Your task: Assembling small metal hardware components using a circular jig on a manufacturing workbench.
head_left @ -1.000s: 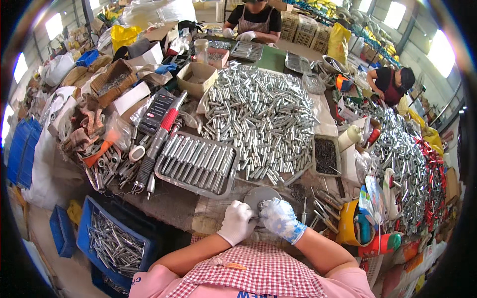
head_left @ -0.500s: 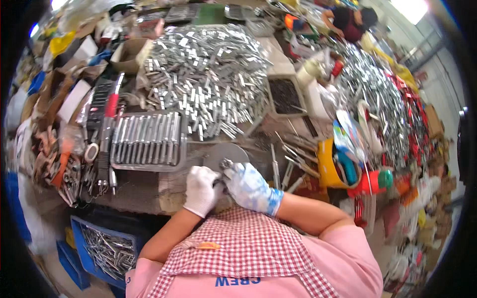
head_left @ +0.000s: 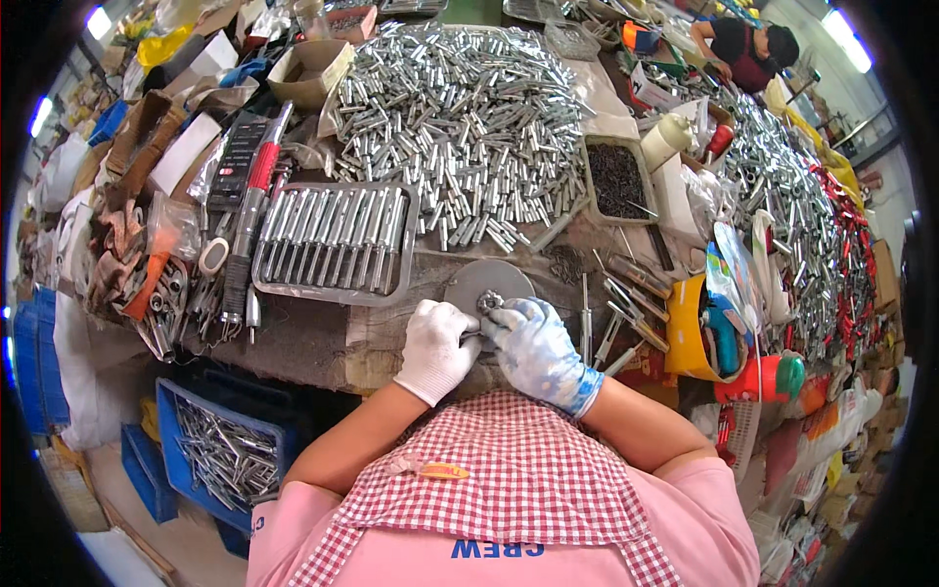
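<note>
My left hand (head_left: 437, 347), in a white knitted glove, is closed, its fingertips touching my right hand. Whatever it pinches is hidden between the two. Wearing a blue-and-white glove, my right hand (head_left: 543, 354) has its fingers closed against a small round, knobbly metal part (head_left: 490, 300). This part shows over the middle of a flat grey disc (head_left: 464, 281) on the workbench; whether it is fixed to the disc, I cannot tell. To the left lies a clear plastic tray (head_left: 333, 293) with a row of metal rods. Beyond the disc spreads a large heap of short metal tubes (head_left: 469, 127).
Right of my hands lie several hand tools (head_left: 636, 303) beside a yellow container (head_left: 691, 328). A box of small dark pieces (head_left: 616, 181) stands farther back. Below the bench edge, at left, sits a blue crate (head_left: 176, 430) of metal parts. Another person (head_left: 748, 49) works at far right.
The whole view has shifted, so the bench appears farther right and slightly higher. Both hands stay together at the disc, with the fingers closed as before.
</note>
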Motion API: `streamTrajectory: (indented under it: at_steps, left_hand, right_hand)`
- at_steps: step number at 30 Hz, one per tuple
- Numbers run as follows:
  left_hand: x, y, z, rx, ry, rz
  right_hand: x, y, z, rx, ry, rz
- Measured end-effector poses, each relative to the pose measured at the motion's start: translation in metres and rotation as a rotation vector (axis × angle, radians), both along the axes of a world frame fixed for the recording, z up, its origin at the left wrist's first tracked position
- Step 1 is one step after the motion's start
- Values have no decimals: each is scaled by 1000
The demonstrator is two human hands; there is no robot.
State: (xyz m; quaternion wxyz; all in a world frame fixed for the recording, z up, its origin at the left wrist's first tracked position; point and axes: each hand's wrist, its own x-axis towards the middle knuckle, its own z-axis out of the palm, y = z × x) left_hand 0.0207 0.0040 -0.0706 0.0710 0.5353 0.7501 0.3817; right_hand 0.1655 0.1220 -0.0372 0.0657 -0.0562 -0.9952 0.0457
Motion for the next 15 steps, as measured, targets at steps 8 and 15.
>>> streamTrajectory:
  at_steps: [8,15]
  left_hand:
    - [4,-2,7,-5,44,-1]
    - [7,-1,7,49,64,-1]
  right_hand:
    - [62,24,26,-135,300,-352]
    - [120,69,27,166,-276,-821]
